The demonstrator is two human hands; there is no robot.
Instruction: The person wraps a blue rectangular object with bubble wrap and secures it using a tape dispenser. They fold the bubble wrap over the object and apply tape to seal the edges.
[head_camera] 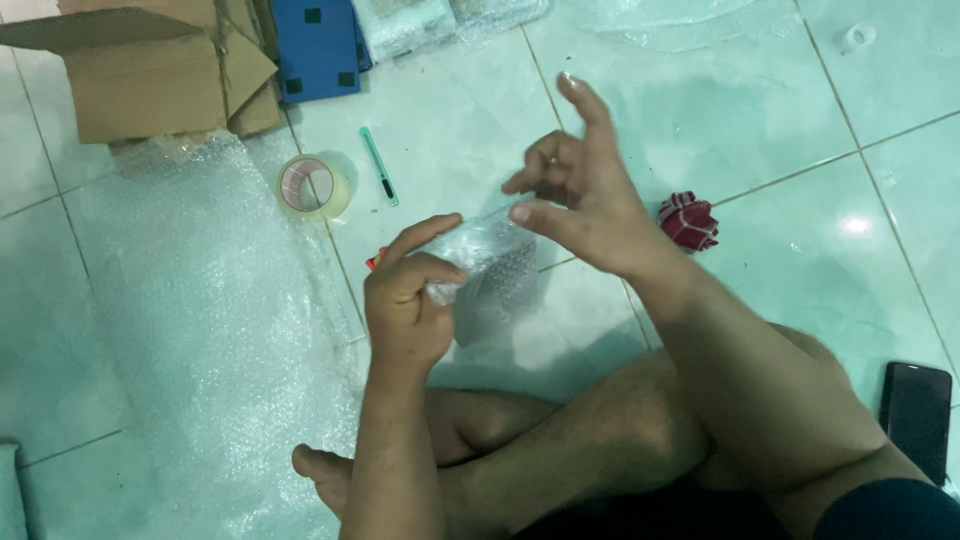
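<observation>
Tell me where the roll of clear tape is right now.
In the head view, the roll of clear tape lies on the floor tiles upper left, between the bubble wrap sheet and the green utility knife.

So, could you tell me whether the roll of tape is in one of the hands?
No, the roll of tape lies on the floor beside the bubble wrap sheet, apart from both hands.

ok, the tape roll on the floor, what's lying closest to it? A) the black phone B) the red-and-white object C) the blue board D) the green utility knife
D: the green utility knife lies on the tile just right of the tape roll, while the black phone and the red-and-white object lie far off to the right.
</observation>
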